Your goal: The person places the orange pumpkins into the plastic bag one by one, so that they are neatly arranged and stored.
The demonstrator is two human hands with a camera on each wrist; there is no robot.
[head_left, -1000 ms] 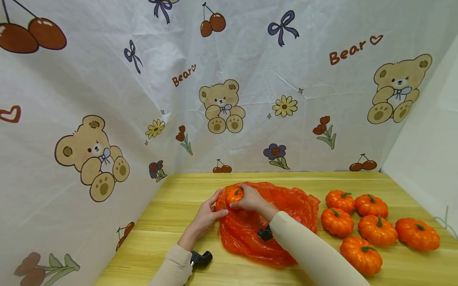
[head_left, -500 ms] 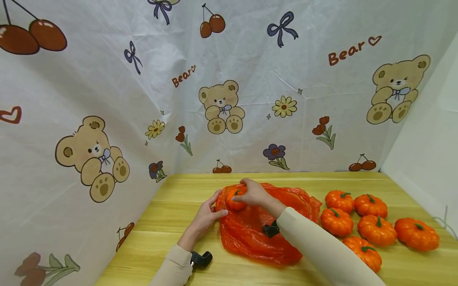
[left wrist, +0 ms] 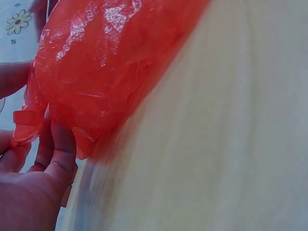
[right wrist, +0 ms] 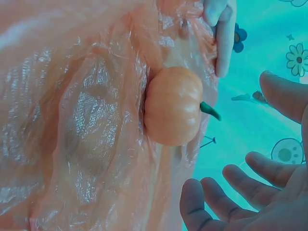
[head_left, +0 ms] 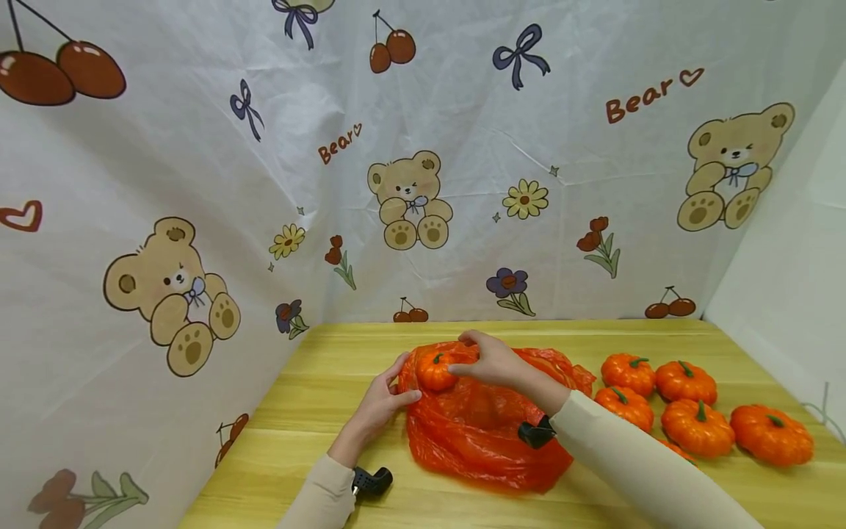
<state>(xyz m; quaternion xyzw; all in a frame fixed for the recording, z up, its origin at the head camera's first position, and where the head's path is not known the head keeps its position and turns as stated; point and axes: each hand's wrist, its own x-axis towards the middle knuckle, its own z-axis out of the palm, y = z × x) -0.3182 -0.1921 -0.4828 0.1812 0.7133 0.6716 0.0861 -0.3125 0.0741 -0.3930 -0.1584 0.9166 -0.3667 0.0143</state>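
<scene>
Left hand (head_left: 381,399): pinching the bag (head_left: 485,452), prob to steady it
Right hand (head_left: 497,361): spread loosely, holding zilch
Pumpkin (head_left: 435,374): loose in the bag

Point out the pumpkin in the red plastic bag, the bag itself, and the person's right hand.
Pumpkin (right wrist: 174,107): right wrist view, on the middle of its rounded body.
Red plastic bag (head_left: 485,457): head view, on its near wall.
Right hand (head_left: 497,364): head view, on the back of the hand.

Orange, green-stemmed pumpkin (head_left: 436,372), upright, inside left end of crumpled, translucent red plastic bag (head_left: 489,452); bag mouth spread open.
</scene>
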